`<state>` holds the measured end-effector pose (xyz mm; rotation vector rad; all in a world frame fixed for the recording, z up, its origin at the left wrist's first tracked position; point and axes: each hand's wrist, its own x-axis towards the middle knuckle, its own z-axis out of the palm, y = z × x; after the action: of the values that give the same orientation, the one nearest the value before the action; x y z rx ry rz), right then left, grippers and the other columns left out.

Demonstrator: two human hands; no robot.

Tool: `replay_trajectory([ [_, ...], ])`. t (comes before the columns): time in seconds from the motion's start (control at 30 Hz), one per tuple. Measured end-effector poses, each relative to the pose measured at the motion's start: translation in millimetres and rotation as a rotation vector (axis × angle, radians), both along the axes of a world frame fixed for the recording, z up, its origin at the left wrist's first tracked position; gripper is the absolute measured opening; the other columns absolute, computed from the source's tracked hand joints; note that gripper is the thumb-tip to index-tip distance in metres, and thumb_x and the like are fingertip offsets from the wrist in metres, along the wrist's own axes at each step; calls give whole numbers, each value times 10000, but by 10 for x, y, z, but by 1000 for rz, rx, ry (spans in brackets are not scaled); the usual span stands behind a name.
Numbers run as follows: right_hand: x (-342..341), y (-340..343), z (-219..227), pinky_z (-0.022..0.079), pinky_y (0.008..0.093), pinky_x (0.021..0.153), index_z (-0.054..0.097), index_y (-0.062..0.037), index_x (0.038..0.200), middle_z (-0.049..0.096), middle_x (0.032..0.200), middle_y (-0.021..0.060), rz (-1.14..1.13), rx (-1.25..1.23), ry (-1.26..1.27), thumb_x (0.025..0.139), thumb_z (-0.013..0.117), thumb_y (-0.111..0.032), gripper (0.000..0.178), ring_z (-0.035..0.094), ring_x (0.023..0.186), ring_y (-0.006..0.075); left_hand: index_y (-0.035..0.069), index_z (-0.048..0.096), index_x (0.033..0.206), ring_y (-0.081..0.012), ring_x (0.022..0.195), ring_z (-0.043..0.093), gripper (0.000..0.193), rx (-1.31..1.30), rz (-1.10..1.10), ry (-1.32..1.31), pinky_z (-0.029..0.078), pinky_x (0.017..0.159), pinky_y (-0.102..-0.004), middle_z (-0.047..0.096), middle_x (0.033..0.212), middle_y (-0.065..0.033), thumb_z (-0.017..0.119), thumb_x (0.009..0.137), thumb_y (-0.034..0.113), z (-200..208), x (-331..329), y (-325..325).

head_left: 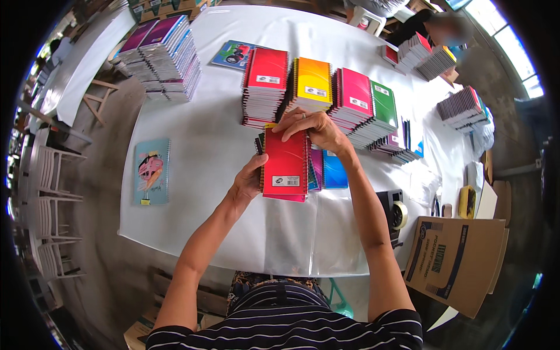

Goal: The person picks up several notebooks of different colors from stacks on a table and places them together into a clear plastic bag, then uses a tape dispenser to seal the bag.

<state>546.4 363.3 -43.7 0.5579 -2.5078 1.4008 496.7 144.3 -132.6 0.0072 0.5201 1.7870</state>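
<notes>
My left hand (251, 175) is closed on the left edge of a small bundle of spiral notebooks, its thumb lying on the cover of the red notebook (286, 154) on top. Pink and yellow edges peek out beneath that cover. At the bundle's upper edge, the bent fingers of my right hand (312, 127) grip the red notebook; its thumb is hidden. Partly behind the bundle lie a purple notebook (315, 166) and a blue notebook (335, 171). Beyond my hands stand stacks of red (267, 67), yellow (313, 79), pink (352, 90) and green notebooks (382, 105).
A light blue notebook (151, 172) lies at the left. Tall shrink-wrapped notebook stacks (163, 58) stand at the far left. Clear plastic (286, 245) covers the near edge. At right are a tape dispenser (392, 216) and a cardboard box (455, 259). Another person (417, 29) sits across the table.
</notes>
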Motion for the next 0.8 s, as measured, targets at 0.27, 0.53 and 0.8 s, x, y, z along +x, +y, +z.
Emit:
replay_trajectory([
  [0.27, 139, -32, 125, 496, 369, 909, 683, -23, 1069, 674, 1131, 118, -624, 89, 136, 807, 575, 100, 309, 628, 1076, 274, 19, 544, 1198, -219, 987, 640, 550, -60, 133, 15, 560, 847, -367, 638, 1085, -105, 759, 755, 264, -110, 74, 95],
  [0.53, -825, -293, -214, 401, 422, 994, 656, -51, 1108, 631, 1226, 115, -694, 698, 401, 761, 590, -16, 354, 571, 1131, 262, 19, 499, 1271, -247, 1023, 628, 597, -178, 166, 152, 548, 880, -391, 613, 1162, -133, 719, 790, 296, -91, 25, -161],
  [0.8, -629, -125, 111, 475, 354, 958, 711, -47, 1003, 709, 1056, 83, -564, 155, 446, 778, 591, 52, 273, 649, 1008, 240, 24, 527, 1239, -191, 953, 653, 551, -154, 148, 175, 575, 696, -327, 636, 1108, -106, 703, 811, 322, -127, -37, -226],
])
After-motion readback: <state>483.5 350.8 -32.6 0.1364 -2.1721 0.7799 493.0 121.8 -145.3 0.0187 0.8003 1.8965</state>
